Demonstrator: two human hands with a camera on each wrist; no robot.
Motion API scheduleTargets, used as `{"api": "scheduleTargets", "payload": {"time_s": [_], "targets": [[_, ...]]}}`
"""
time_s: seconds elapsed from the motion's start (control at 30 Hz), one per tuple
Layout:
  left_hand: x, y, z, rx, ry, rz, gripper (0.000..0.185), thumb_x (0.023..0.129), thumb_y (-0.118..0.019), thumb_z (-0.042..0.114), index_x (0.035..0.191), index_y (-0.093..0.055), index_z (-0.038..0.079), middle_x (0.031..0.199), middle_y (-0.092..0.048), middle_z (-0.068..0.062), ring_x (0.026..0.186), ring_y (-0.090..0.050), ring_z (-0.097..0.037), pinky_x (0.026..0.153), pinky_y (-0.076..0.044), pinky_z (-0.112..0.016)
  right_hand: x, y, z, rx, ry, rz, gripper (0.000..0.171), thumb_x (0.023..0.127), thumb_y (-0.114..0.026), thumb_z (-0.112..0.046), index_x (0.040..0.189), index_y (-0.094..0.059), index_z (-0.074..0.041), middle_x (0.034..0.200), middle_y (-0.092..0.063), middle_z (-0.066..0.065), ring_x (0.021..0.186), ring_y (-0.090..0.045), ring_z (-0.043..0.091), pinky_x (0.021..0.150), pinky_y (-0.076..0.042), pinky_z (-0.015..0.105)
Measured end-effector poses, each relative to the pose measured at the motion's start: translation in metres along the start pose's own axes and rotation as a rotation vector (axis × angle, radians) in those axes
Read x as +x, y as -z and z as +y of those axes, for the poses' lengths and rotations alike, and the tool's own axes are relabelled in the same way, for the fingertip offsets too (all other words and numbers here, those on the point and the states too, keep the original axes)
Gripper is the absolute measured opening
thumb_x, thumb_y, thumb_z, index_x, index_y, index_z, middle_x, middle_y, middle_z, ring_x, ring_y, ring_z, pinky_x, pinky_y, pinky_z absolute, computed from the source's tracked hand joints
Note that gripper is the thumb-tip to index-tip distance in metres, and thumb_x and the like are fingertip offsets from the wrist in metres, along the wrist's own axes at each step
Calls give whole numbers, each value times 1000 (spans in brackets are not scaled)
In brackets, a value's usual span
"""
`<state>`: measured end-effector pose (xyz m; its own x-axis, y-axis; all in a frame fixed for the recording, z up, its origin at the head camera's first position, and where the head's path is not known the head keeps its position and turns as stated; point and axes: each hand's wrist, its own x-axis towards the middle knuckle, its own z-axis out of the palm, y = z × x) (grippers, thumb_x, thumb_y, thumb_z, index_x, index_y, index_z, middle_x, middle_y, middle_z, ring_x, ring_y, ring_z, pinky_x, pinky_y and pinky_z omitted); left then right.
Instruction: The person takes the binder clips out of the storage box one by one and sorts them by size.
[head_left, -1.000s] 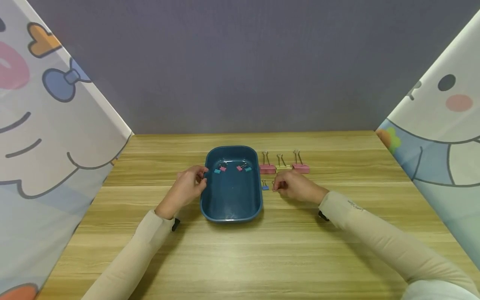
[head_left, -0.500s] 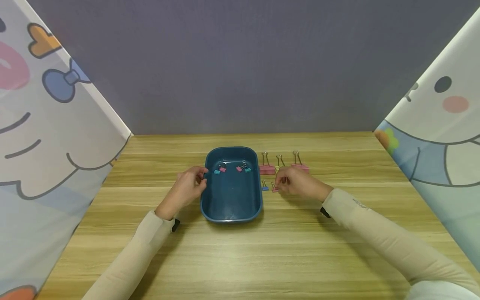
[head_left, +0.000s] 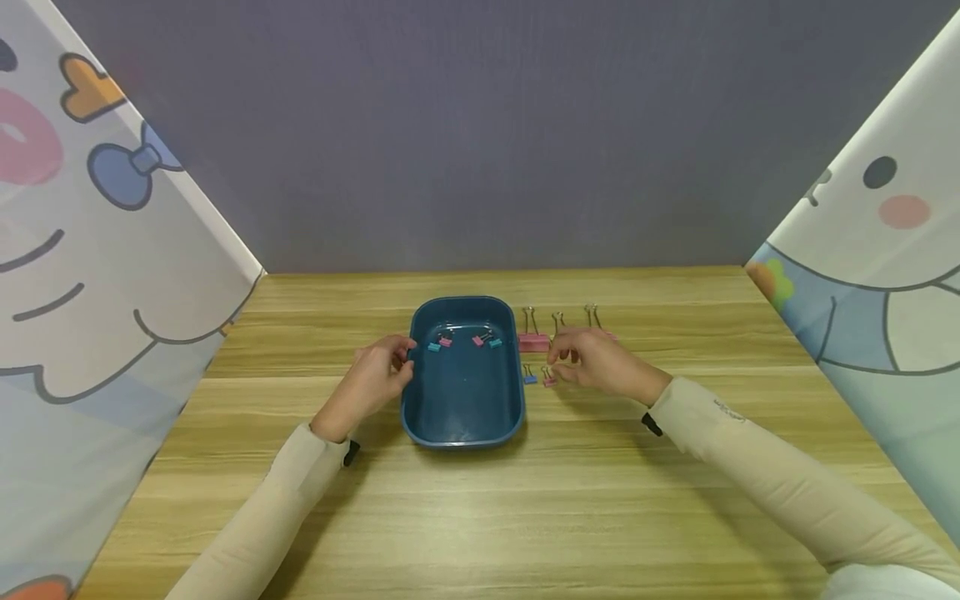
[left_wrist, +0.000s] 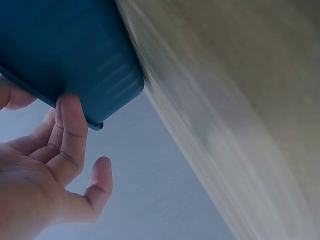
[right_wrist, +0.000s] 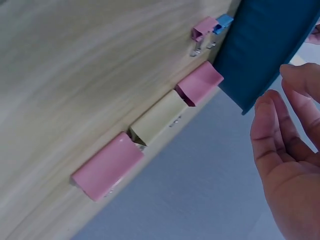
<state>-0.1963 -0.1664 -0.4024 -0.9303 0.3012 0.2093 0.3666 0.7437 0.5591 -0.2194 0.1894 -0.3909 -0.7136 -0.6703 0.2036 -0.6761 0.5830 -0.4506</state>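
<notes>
Room: wooden table (head_left: 480, 517) with a grey wall behind and cartoon cloths on both sides.
Tray: blue tray (head_left: 463, 371) sits in the middle of the table, and 4 tiny clips lie at its far end.
Left hand: left hand (head_left: 371, 379) rests on the tray's left rim with loose fingers, gripping nothing.
Right hand: right hand (head_left: 596, 362) is open and empty, fingers loose above the table.
Change: 1 second ago the right hand sat low by the small pink clip (head_left: 549, 379); now it has lifted and moved toward the big clips. The small clip stays put.
Meaning: I think a big clip comes next.
Big clips: pink clip (right_wrist: 199, 83), yellow clip (right_wrist: 159, 118) and another pink clip (right_wrist: 106, 165) lie in 1 row right of the tray.
Direction: their wire handles point to the far wall, so each long line runs away from the person.
</notes>
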Motion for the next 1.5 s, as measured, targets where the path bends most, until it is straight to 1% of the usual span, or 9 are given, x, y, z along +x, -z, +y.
{"api": "scheduleTargets", "payload": {"time_s": [0.17,0.37,0.57,0.67,0.93,1.1,1.17,1.37,1.5], "targets": [[1,0,0,-6,-1,-5,27,84,-63,2,110,-61,-6,81,-58,-1,75,-62,-16,81,-27,-46,2,2,-3,10,37,49,13,79,-74,-4,87,-68,-13,85,-58,-6,71,-53,8,60,-48,31],[1,0,0,-1,3,-7,27,84,-63,2,111,-61,-5,81,-58,-1,75,-61,-15,81,-27,-46,5,2,-3,1,55,68,15,79,-74,-5,88,-68,-16,86,-58,-6,69,-53,13,59,-45,28],[0,0,0,4,12,-5,27,85,-63,3,111,-61,-4,80,-58,0,74,-60,-15,79,-26,-44,6,0,-1,19,66,90,13,79,-74,-5,91,-69,-10,86,-60,0,71,-55,12,61,-49,33],[0,0,0,2,14,-5,28,85,-62,4,111,-61,-4,80,-58,0,74,-60,-15,79,-26,-43,8,-1,1,22,76,110,13,80,-74,-5,91,-69,-7,84,-61,-1,72,-55,11,63,-50,36],[0,0,0,6,4,-1,27,85,-63,3,111,-61,-4,81,-59,-1,75,-61,-15,79,-27,-44,19,0,-4,34,130,162,12,82,-71,-5,91,-68,-12,86,-61,-2,72,-53,10,62,-47,29],[1,0,0,9,4,0,27,85,-63,3,111,-61,-4,82,-59,-1,76,-61,-15,79,-27,-44,26,0,-9,49,179,218,13,82,-70,-2,91,-67,-12,86,-58,-6,73,-53,10,60,-45,27],[1,0,0,11,5,0,27,85,-63,4,112,-62,-3,81,-59,-1,76,-61,-15,79,-27,-44,29,-1,-10,54,189,230,13,82,-70,-2,91,-67,-11,87,-58,-5,73,-53,9,59,-46,27],[1,0,-1,11,8,-3,28,86,-62,4,112,-62,-3,81,-59,0,75,-60,-15,80,-27,-44,40,-8,-16,74,199,232,13,80,-72,-2,92,-69,-5,86,-59,2,73,-55,14,60,-49,30],[1,1,-2,13,-3,2,28,85,-62,4,112,-62,-4,81,-59,0,75,-61,-14,82,-28,-45,46,-10,-20,82,194,208,16,81,-72,-4,95,-67,-9,88,-60,2,76,-54,12,65,-47,27]]}}
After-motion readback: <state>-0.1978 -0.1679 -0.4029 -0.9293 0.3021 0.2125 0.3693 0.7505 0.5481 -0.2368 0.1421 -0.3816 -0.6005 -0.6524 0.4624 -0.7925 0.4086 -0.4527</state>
